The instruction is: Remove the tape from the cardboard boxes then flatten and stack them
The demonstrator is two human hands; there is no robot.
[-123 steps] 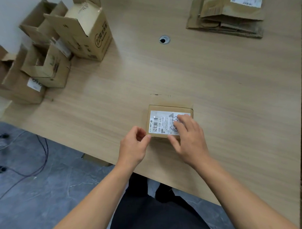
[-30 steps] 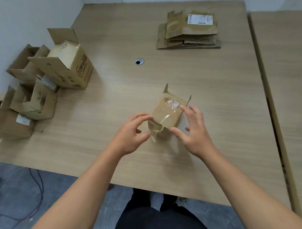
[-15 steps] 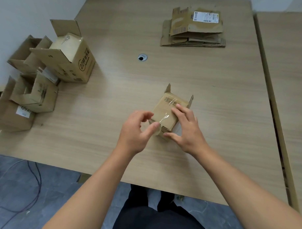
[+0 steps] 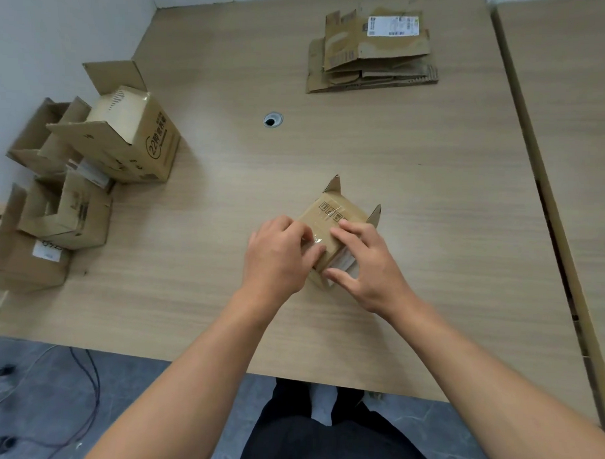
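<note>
A small brown cardboard box [image 4: 332, 216] lies upside down on the wooden table [image 4: 432, 199], two flaps poking up at its far end. Clear shiny tape [image 4: 316, 237] runs along its upturned bottom. My left hand [image 4: 278, 254] presses against the box's near left corner, fingertips curled on the tape's end. My right hand [image 4: 363, 264] grips the box from the right, fingers on top and thumb against the side with the white label. A stack of flattened boxes [image 4: 372, 55] lies at the far side of the table.
Several opened, unflattened boxes [image 4: 126, 137] crowd the table's left edge by the wall. A round cable hole [image 4: 272, 119] sits in the table beyond the small box. A second table [image 4: 580, 101] adjoins on the right. Cables lie on the floor at lower left.
The box was flipped from label-up to taped bottom up. Over the last second both hands closed in on it, the left fingers moving onto the tape's near end.
</note>
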